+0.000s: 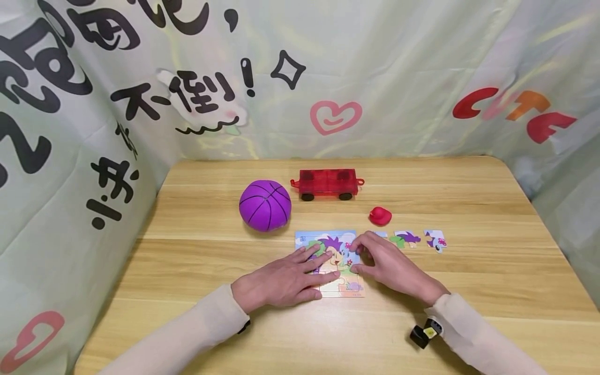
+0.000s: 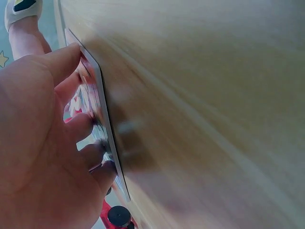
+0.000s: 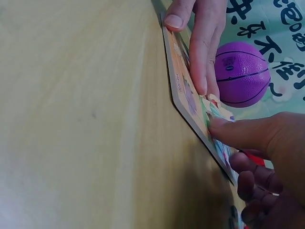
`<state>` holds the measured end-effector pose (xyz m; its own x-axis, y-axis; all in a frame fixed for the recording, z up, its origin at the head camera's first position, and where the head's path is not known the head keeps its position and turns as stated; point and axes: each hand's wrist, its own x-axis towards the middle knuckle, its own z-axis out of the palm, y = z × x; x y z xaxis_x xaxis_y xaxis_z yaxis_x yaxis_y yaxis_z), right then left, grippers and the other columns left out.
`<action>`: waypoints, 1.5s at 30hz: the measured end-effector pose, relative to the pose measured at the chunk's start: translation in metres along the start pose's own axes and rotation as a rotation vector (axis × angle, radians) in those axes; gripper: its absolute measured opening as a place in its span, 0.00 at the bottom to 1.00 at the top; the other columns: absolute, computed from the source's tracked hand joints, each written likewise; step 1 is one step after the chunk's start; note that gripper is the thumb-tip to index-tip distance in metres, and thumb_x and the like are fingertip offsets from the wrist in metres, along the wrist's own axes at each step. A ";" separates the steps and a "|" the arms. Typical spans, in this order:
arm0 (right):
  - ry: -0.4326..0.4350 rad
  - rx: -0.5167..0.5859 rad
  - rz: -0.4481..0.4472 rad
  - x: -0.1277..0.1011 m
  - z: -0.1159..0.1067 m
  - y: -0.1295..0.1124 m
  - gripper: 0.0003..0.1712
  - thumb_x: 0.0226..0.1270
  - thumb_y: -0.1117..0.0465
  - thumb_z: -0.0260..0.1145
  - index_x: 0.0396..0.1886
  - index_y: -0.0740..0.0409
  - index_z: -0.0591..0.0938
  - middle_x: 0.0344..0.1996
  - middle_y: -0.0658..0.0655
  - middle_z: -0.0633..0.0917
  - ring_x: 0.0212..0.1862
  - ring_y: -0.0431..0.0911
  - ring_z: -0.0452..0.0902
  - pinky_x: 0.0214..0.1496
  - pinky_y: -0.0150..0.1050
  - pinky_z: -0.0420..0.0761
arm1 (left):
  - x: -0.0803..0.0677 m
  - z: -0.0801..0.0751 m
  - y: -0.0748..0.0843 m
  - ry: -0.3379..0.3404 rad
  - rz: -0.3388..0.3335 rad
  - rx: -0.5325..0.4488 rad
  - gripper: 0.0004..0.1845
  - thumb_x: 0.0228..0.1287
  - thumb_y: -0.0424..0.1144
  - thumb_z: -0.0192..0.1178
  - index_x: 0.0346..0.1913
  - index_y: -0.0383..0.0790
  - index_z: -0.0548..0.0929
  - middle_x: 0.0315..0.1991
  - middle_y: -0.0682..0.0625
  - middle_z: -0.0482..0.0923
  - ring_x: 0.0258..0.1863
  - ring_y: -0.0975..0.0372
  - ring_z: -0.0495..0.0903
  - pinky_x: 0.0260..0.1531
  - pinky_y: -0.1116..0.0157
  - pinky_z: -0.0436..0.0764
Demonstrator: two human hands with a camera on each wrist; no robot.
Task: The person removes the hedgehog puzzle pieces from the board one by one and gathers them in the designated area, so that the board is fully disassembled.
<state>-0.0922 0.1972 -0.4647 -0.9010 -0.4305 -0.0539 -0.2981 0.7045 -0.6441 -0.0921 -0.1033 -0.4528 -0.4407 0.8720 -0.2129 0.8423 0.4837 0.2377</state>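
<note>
A jigsaw puzzle board (image 1: 328, 235) with a cartoon picture lies on the wooden table, partly filled with pieces. Spread fingers of my left hand (image 1: 288, 278) rest across its left and middle part. At the board's right side, my right hand (image 1: 391, 263) holds a puzzle piece (image 1: 348, 255) with blue on it between thumb and index finger, down at the board's surface. The right wrist view shows the thumb (image 3: 238, 132) low against the picture. Loose puzzle pieces, one green and purple (image 1: 407, 239) and one blue and white (image 1: 437, 241), lie beyond the right hand, which partly covers another.
A purple ball (image 1: 265, 205) with black basketball lines sits behind the board at the left. Behind it to the right stands a red toy wagon (image 1: 328, 182), and a small red toy hat (image 1: 380, 216) lies nearer. Printed cloth hangs around the table.
</note>
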 end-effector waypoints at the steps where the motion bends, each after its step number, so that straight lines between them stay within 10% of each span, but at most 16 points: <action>1: 0.005 0.021 -0.003 0.000 0.001 0.000 0.17 0.71 0.58 0.79 0.54 0.48 0.83 0.41 0.45 0.82 0.41 0.42 0.75 0.43 0.34 0.79 | 0.000 0.000 0.000 -0.001 -0.001 0.000 0.30 0.89 0.57 0.47 0.87 0.62 0.63 0.91 0.47 0.49 0.90 0.46 0.45 0.89 0.48 0.54; 10: 0.119 0.171 -0.082 -0.006 -0.007 0.001 0.08 0.76 0.64 0.73 0.49 0.49 0.85 0.35 0.43 0.83 0.37 0.40 0.75 0.38 0.32 0.79 | -0.001 0.000 0.001 -0.039 -0.033 -0.001 0.30 0.90 0.58 0.44 0.88 0.66 0.59 0.91 0.50 0.44 0.91 0.49 0.40 0.89 0.50 0.50; 22: 0.307 0.112 -0.072 -0.045 -0.062 0.038 0.12 0.72 0.70 0.75 0.47 0.49 0.85 0.32 0.45 0.84 0.33 0.38 0.75 0.34 0.30 0.76 | 0.001 0.000 0.001 -0.043 -0.025 -0.027 0.30 0.89 0.58 0.46 0.88 0.66 0.59 0.92 0.50 0.43 0.91 0.49 0.40 0.90 0.48 0.50; 45: 0.218 0.126 0.137 -0.116 -0.099 0.117 0.07 0.78 0.70 0.69 0.50 0.58 0.84 0.32 0.46 0.81 0.32 0.40 0.71 0.27 0.38 0.68 | 0.000 -0.003 0.001 -0.064 -0.044 -0.045 0.31 0.89 0.58 0.45 0.88 0.66 0.58 0.92 0.51 0.43 0.91 0.50 0.39 0.89 0.47 0.50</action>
<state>-0.0535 0.3854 -0.4579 -0.9808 -0.1947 0.0093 -0.1392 0.6662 -0.7327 -0.0918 -0.1027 -0.4493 -0.4549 0.8440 -0.2840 0.8071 0.5256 0.2691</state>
